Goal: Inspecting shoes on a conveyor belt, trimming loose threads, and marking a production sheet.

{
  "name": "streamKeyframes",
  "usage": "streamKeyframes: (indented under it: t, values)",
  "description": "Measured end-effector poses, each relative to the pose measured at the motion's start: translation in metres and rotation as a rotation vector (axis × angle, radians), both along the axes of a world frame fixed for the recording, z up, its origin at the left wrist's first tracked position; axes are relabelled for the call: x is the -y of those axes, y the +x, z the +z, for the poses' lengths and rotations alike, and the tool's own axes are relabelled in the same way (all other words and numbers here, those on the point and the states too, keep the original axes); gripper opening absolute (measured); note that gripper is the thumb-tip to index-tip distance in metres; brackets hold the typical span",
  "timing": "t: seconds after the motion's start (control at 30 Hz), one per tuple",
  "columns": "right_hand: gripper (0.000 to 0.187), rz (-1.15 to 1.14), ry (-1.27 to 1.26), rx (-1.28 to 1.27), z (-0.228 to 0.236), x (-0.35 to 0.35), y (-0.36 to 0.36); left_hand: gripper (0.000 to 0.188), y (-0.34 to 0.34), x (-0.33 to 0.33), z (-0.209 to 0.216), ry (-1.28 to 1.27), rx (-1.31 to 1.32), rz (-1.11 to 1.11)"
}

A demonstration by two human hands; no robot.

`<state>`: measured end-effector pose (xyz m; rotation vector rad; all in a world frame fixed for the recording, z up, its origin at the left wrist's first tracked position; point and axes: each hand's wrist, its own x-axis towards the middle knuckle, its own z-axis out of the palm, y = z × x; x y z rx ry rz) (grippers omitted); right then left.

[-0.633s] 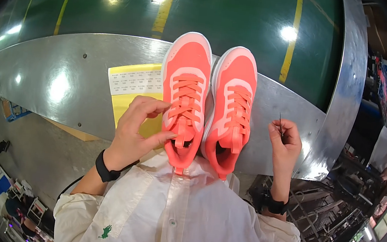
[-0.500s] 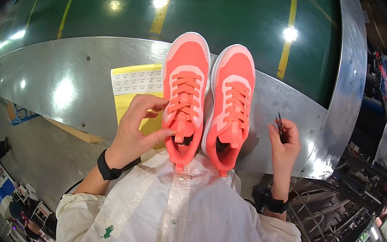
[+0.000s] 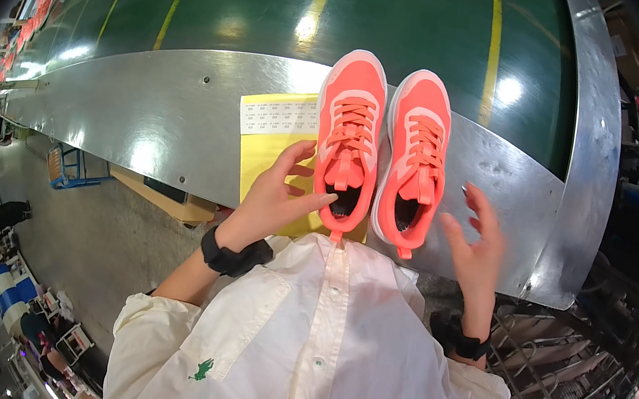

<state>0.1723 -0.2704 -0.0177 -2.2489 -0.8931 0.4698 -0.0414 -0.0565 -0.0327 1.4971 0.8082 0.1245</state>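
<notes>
Head view: our left hand (image 3: 275, 202), curved half-open, touches the left coral lace-up sneaker (image 3: 357, 84) beside its round-toed mate (image 3: 423, 99) on a shiny sheet-metal ledge (image 3: 127, 108); our right hand (image 3: 462, 207) spreads, its hold unclear.

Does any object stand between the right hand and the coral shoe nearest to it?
Nothing visible stands in the way: between the right hand and the nearest coral shoe, only a strip of metal surface shows.
</notes>
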Motion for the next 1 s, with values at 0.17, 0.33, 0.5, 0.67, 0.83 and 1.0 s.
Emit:
streamKeyframes:
  t: [0.17, 0.33, 0.5, 0.67, 0.83, 1.0]
  values:
    - [0.064, -0.081, 0.409, -0.669, -0.025, -0.035, -0.022, 0.079, 0.011, 0.003, -0.017, 0.123, 0.009, 0.027]
    - [0.063, -0.204, 0.4, -0.948, -0.011, -0.035, -0.004, 0.065, 0.029, -0.016, 0.008, 0.069, 0.044, 0.056]
    - [0.041, -0.406, 0.777, -1.36, -0.001, -0.05, -0.002, 0.041, 0.041, -0.033, 0.024, -0.546, 0.26, 0.29]
    - [0.032, -0.337, 0.846, -1.327, 0.01, -0.062, -0.002, 0.036, 0.055, -0.041, 0.027, -0.654, 0.32, 0.335]
    - [0.032, -0.319, 0.84, -1.357, 0.006, -0.065, 0.002, 0.035, 0.059, -0.043, 0.029, -0.664, 0.34, 0.368]
    - [0.031, -0.381, 0.843, -1.33, 0.013, -0.062, -0.002, 0.036, 0.06, -0.044, 0.023, -0.61, 0.329, 0.269]
